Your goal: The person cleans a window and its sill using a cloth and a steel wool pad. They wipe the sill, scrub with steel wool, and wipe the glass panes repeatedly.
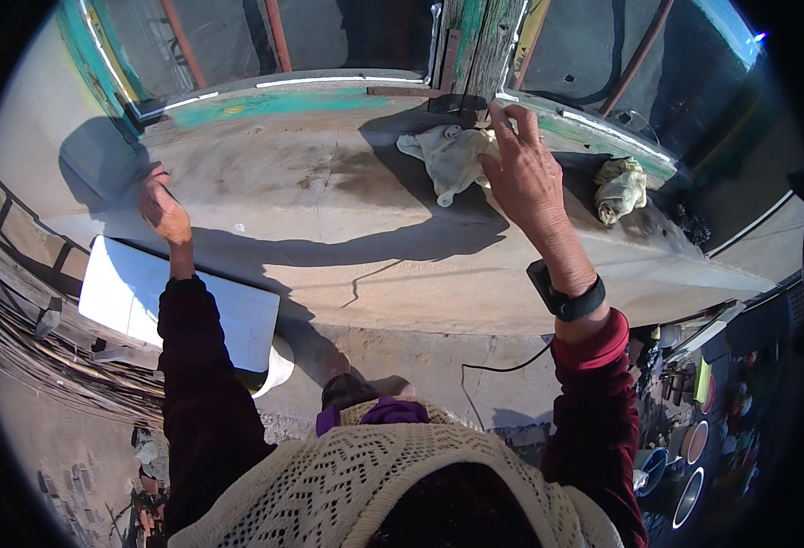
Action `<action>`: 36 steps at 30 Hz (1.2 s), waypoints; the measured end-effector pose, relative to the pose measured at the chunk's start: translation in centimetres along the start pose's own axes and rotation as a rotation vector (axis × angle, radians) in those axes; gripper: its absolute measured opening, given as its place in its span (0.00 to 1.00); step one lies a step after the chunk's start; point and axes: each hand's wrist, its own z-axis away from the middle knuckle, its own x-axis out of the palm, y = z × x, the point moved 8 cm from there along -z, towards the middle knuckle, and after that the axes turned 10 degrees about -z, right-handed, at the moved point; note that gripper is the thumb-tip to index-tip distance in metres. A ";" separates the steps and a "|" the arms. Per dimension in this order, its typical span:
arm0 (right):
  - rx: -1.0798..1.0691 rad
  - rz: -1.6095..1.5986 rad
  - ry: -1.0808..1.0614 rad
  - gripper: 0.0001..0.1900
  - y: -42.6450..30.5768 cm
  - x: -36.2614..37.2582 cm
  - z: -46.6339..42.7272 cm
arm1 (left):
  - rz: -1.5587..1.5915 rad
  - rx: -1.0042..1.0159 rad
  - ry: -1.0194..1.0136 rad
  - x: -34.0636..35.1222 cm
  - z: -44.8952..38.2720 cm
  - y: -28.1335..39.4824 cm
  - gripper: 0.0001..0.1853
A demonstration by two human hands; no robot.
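My right hand (526, 161) is over the window sill with thumb and fingers apart. Its fingertips are near the base of the weathered wooden window post (484, 48). Partly behind the hand, a crumpled pale cloth (446, 161) lies on the concrete sill (271, 164); whether the thumb touches it is unclear. My left hand (164, 209) is raised at the sill's left end, fingers bent and foreshortened, so I cannot tell if it holds anything. White beads of sealant (340, 77) run along the window panes. A rusty metal corner bracket (451, 65) sits at the frame's corner.
A second crumpled cloth (621, 190) lies on the sill at right. Below my left arm stands a white box or board (237, 318), beside a white bucket (280, 366). Bundled sticks (66, 370) line the left. A dark cable (504, 368) crosses the ground; basins (689, 496) stand lower right.
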 end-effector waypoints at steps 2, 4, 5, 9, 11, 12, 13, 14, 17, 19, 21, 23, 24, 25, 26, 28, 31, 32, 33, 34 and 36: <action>-0.061 0.022 -0.006 0.32 -1.2 0.1 -0.1 | -0.028 0.011 -0.009 -0.1 0.1 0.3 0.20; -0.156 0.056 0.020 0.31 -2.6 -0.1 -0.3 | -0.063 0.040 0.002 -0.4 0.2 1.0 0.21; -0.186 0.073 0.008 0.30 -3.1 0.1 -0.5 | -0.070 0.027 -0.005 -0.4 0.2 1.2 0.21; -0.255 0.165 -0.016 0.29 -4.5 0.9 -2.0 | -0.055 0.034 -0.023 -0.6 0.1 2.0 0.20; -0.274 0.233 -0.014 0.30 -4.9 1.4 -3.0 | -0.054 0.074 -0.010 -0.7 0.1 2.4 0.20; -0.311 0.296 0.017 0.30 -5.4 1.5 -3.2 | -0.062 0.099 0.004 -0.8 0.0 2.5 0.19; -0.303 0.321 0.017 0.29 -5.4 1.8 -3.5 | -0.069 0.125 0.019 -0.8 0.0 2.6 0.19; -0.308 0.346 0.029 0.29 -5.6 2.0 -3.7 | -0.053 0.146 0.027 -0.8 0.0 2.6 0.19; -0.351 0.425 0.038 0.28 -6.2 2.5 -3.8 | -0.050 0.177 0.054 -0.7 0.2 2.4 0.19; -0.340 0.428 0.029 0.29 -6.2 2.8 -3.9 | -0.073 0.179 0.065 -0.7 0.5 2.2 0.19; -0.339 0.444 0.041 0.29 -6.3 2.9 -4.2 | -0.069 0.157 0.050 -0.5 0.6 1.8 0.18; -0.351 0.461 0.070 0.30 -6.4 2.7 -4.1 | -0.079 0.152 0.043 -0.3 0.7 1.8 0.18; -0.335 0.466 0.059 0.30 -6.3 2.9 -4.1 | -0.088 0.152 0.043 -0.3 0.7 1.8 0.18; -0.335 0.460 0.063 0.30 -6.3 2.9 -4.1 | -0.096 0.151 0.042 -0.3 0.8 1.8 0.18; -0.338 0.455 0.069 0.30 -6.3 2.9 -4.1 | -0.113 0.165 0.045 -0.3 0.8 2.0 0.18; -0.330 0.464 0.069 0.29 -6.2 2.9 -4.1 | -0.089 0.148 0.040 -0.4 0.8 1.9 0.18; -0.298 0.486 0.062 0.29 -6.0 3.2 -4.2 | -0.058 0.122 0.026 -0.4 0.8 1.9 0.18; -0.290 0.487 0.064 0.28 -6.0 3.3 -4.2 | -0.071 0.126 0.032 -0.5 0.8 2.0 0.18; -0.295 0.489 0.074 0.28 -6.1 3.3 -4.2 | -0.045 0.109 0.023 -0.5 0.8 1.9 0.18; -0.285 0.478 0.071 0.28 -6.1 3.4 -4.3 | -0.044 0.111 0.025 -0.5 0.8 2.1 0.18; -0.270 0.481 0.049 0.28 -6.2 3.5 -4.4 | -0.048 0.118 0.021 -0.6 0.8 2.3 0.18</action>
